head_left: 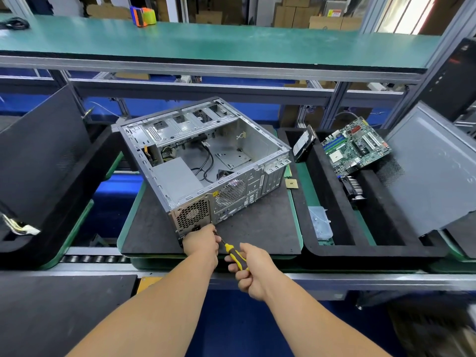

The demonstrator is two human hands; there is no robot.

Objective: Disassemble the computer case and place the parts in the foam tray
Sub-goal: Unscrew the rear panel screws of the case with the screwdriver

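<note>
Head view: right hand (253,269) grips the yellow-black screwdriver (235,257), shaft running up-left toward the left hand (201,243), which pinches at the near rear corner of the computer case (206,161). Case lies just ahead of both hands; left is nearer. Foam tray (334,243) sits to their right.

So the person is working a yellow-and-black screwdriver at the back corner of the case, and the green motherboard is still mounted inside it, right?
Not quite. The motherboard is already out, lying in the foam tray to the right of the computer case, as the head view shows. The rest holds: the right hand grips the screwdriver at the case's back corner.
</note>
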